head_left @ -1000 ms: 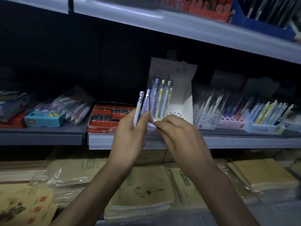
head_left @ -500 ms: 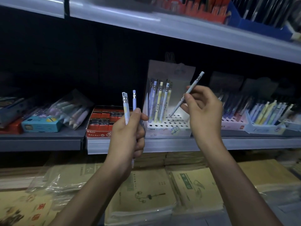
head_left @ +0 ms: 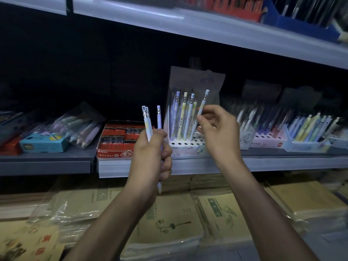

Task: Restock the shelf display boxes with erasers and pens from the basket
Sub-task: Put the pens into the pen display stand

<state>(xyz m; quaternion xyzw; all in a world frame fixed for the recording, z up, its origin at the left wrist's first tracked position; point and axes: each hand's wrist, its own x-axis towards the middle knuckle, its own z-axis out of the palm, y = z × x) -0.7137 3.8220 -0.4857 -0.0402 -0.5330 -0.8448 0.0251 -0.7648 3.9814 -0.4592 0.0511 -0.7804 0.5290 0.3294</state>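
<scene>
A white display box (head_left: 188, 143) with a perforated base and tall card back stands on the middle shelf, several pastel pens upright in its left part. My right hand (head_left: 218, 129) pinches one pale pen (head_left: 202, 105), whose lower tip rests in the box's hole grid beside the standing pens. My left hand (head_left: 152, 157) grips three more pens (head_left: 148, 121) upright in front of the shelf edge, just left of the box. A red carton of erasers (head_left: 120, 136) lies left of the box. No basket is in view.
Further pen display boxes (head_left: 305, 142) line the shelf to the right. A teal box (head_left: 43, 145) and bagged pens (head_left: 81, 129) sit at left. Wrapped notebooks (head_left: 169, 223) lie stacked below. An upper shelf (head_left: 207, 31) overhangs.
My right hand took one pen from the left hand's bundle, lifted it, then lowered it so its tip stands in the box's holes. The left hand drew back left, holding the rest.
</scene>
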